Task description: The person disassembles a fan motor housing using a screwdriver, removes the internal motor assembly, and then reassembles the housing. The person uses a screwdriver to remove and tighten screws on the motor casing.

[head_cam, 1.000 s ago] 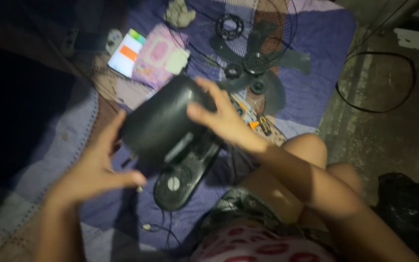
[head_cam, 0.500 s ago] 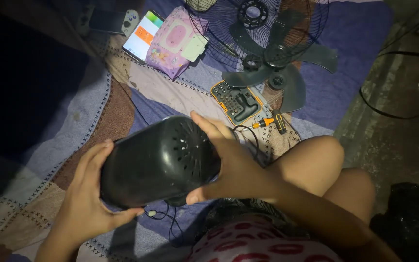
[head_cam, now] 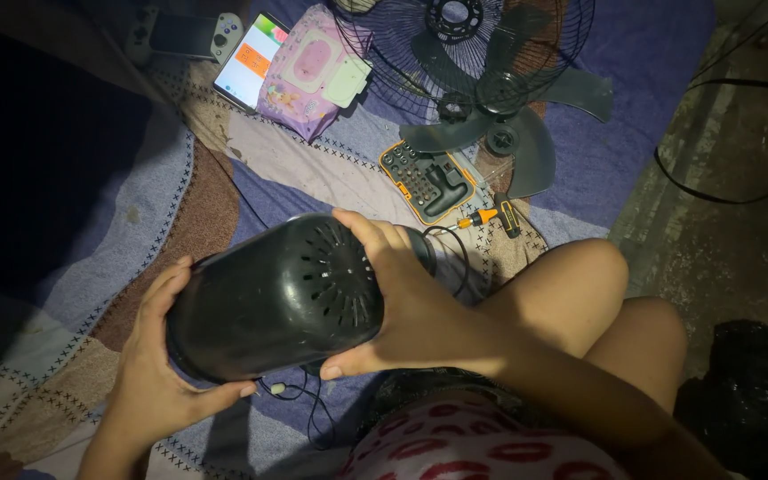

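A black rounded plastic fan motor housing (head_cam: 277, 298) with vent slots is held in front of me over a patterned blanket. My left hand (head_cam: 157, 373) cups its left end from below. My right hand (head_cam: 402, 302) wraps over its right side, fingers on top and thumb underneath. A thin black cord (head_cam: 451, 244) runs out from behind the housing. My bare knee (head_cam: 571, 284) is just to the right.
On the blanket (head_cam: 135, 240) lie a grey fan blade (head_cam: 526, 147), a wire fan grille (head_cam: 482, 44), an orange screwdriver bit case (head_cam: 426, 182), a small screwdriver (head_cam: 491, 215), a pink wipes pack (head_cam: 313, 71), a lit phone (head_cam: 251, 62) and a game controller (head_cam: 184, 36). Concrete floor with a cable (head_cam: 731, 169) is at right.
The housing has been lifted closer and turned so its vented rounded end faces up. Both hands have shifted their hold around it. The view has tilted down.
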